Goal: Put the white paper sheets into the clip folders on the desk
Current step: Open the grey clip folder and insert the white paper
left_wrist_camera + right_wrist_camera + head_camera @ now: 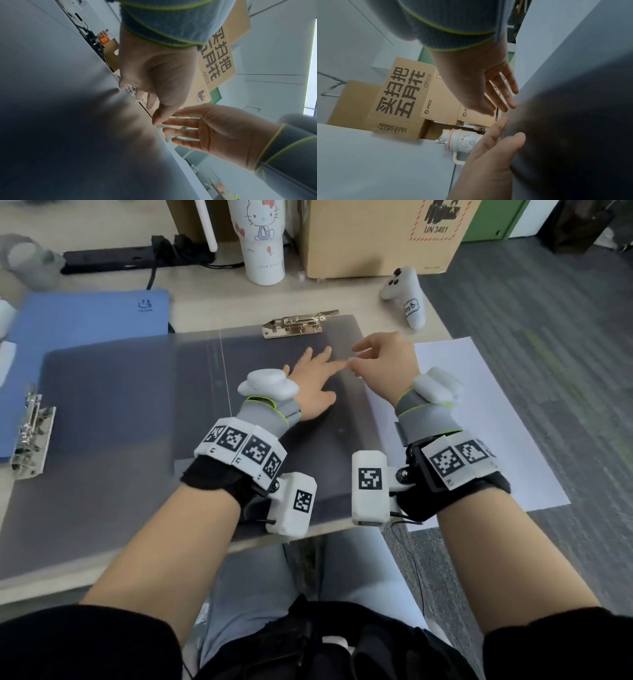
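Observation:
A grey translucent clip folder [137,422] lies open on the desk, its gold clip [298,324] at the far edge of the right panel. My left hand [313,374] rests flat on that right panel [68,121], fingers spread. Just beyond its fingertips my right hand [376,354] hovers with relaxed fingers and holds nothing. The right wrist view shows the right hand [489,86] straight-fingered above the left hand [489,155]. A white paper sheet [486,419] lies right of the folder and overhangs the desk edge. A blue clip folder [85,316] with a silver clip [30,436] lies at the left.
Along the back of the desk stand a Hello Kitty tumbler [262,241], a cardboard box [376,237] and a black power strip [120,260]. A white controller [407,296] lies behind the paper. Grey carpet [565,337] shows to the right.

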Tool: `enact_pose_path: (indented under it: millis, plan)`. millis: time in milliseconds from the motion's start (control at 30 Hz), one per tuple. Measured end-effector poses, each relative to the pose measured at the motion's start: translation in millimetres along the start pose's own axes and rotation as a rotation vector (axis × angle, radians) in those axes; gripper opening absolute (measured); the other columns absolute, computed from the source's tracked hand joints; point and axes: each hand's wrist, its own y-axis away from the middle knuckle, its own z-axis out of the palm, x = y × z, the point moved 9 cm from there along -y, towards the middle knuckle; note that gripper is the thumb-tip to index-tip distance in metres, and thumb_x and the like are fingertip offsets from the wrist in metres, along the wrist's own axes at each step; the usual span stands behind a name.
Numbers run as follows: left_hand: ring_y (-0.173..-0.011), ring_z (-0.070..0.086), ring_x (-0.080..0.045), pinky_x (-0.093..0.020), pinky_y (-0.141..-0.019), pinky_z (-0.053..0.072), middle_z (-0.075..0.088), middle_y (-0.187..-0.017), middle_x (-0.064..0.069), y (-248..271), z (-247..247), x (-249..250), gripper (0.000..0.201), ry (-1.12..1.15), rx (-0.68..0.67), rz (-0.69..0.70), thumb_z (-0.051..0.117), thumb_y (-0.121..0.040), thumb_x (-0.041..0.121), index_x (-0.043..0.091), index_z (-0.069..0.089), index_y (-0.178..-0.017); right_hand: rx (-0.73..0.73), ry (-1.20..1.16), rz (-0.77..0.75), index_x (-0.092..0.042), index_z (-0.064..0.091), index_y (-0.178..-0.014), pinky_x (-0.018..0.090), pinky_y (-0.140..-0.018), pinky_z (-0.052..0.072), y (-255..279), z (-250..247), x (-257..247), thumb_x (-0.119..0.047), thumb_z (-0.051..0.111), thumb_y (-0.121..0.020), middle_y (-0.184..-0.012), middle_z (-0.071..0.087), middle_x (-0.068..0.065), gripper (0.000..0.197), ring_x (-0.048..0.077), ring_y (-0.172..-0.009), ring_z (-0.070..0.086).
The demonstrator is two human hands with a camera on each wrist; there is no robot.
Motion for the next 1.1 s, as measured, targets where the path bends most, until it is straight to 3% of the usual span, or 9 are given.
enact_pose_path:
  millis: [100,200,400,467,567,667,833,1000,1100]
  plan:
    - [-0.149,-0.001,-0.021,-0.052,-0.118,0.002,0.009,-0.160,0.004,10.0,15.3,15.4,0.057,0.026,-0.031,0.017,0.046,-0.093,0.016,0.030,0.029,-0.145,0.046,0.073,0.037,-0.014,0.067,-0.105,0.030,-0.088,0.050,14.0,-14.8,18.6,-0.014,0.059,-0.079,-0.100,0.072,0.007,0.028,0.023,-0.100,0.065]
    - [-0.149,0.001,-0.020,-0.052,-0.119,0.001,0.013,-0.159,0.005,17.7,26.8,30.5,0.053,0.031,-0.044,0.031,0.047,-0.093,0.018,0.030,0.034,-0.143,0.081,0.176,0.095,-0.017,0.063,-0.115,0.024,-0.080,0.044,24.5,-25.5,44.2,-0.022,0.060,-0.079,-0.113,0.067,0.004,0.036,0.023,-0.106,0.062]
    - [-0.148,0.005,-0.024,-0.053,-0.117,0.005,0.018,-0.158,0.003,26.5,32.8,47.3,0.049,0.000,-0.040,0.018,0.048,-0.092,0.018,0.030,0.040,-0.140,0.013,0.110,0.102,-0.008,0.063,-0.118,0.033,-0.094,0.048,42.5,-24.6,61.5,-0.026,0.066,-0.082,-0.114,0.066,0.009,0.041,0.025,-0.109,0.060]
    - [-0.148,0.007,-0.025,-0.040,-0.116,0.006,0.021,-0.157,0.000,29.9,33.4,58.6,0.049,0.001,-0.033,0.035,0.047,-0.093,0.016,0.026,0.039,-0.140,0.023,0.087,0.082,-0.008,0.064,-0.116,0.030,-0.094,0.047,46.4,-28.5,63.1,-0.027,0.067,-0.082,-0.114,0.067,0.009,0.039,0.024,-0.109,0.061]
    - [-0.146,0.016,-0.024,-0.022,-0.102,0.004,0.030,-0.153,-0.002,32.2,29.4,65.8,0.047,0.010,0.012,0.052,0.045,-0.094,0.013,0.021,0.040,-0.140,-0.007,0.069,0.063,-0.010,0.066,-0.112,0.029,-0.090,0.049,50.7,-27.2,62.2,-0.022,0.066,-0.081,-0.110,0.069,0.007,0.034,0.021,-0.101,0.063]
    - [-0.140,0.029,-0.025,-0.026,-0.107,0.021,0.041,-0.146,-0.005,30.6,31.9,76.1,0.045,0.047,0.035,0.063,0.045,-0.093,0.013,0.021,0.046,-0.137,0.003,-0.017,0.066,-0.009,0.067,-0.109,0.032,-0.086,0.052,58.3,-40.1,71.1,-0.018,0.065,-0.080,-0.103,0.071,0.008,0.031,0.018,-0.086,0.062]
    - [-0.138,0.033,-0.020,-0.034,-0.114,0.024,0.041,-0.146,-0.004,20.6,50.8,102.4,0.042,0.063,0.018,0.113,0.049,-0.091,0.015,0.020,0.049,-0.133,0.231,0.109,0.162,-0.015,0.060,-0.123,0.021,-0.088,0.040,66.8,-89.5,110.0,-0.019,0.058,-0.085,-0.124,0.062,0.002,0.039,0.019,-0.112,0.059]
    - [-0.133,0.041,-0.022,-0.030,-0.107,0.031,0.046,-0.143,-0.003,12.5,62.9,120.0,0.039,0.022,0.007,0.141,0.048,-0.092,0.017,0.020,0.052,-0.131,0.300,0.411,0.283,-0.010,0.047,-0.131,0.047,-0.110,0.029,72.8,-119.6,143.1,-0.028,0.055,-0.087,-0.136,0.049,0.009,0.048,0.027,-0.134,0.036]
    - [-0.130,0.045,-0.023,-0.028,-0.101,0.034,0.049,-0.140,-0.001,8.3,64.6,122.3,0.038,0.012,0.045,0.127,0.047,-0.093,0.019,0.022,0.054,-0.130,0.227,0.471,0.363,-0.007,0.043,-0.128,0.051,-0.110,0.027,74.3,-120.2,159.1,-0.038,0.058,-0.086,-0.135,0.047,0.011,0.054,0.030,-0.133,0.035]
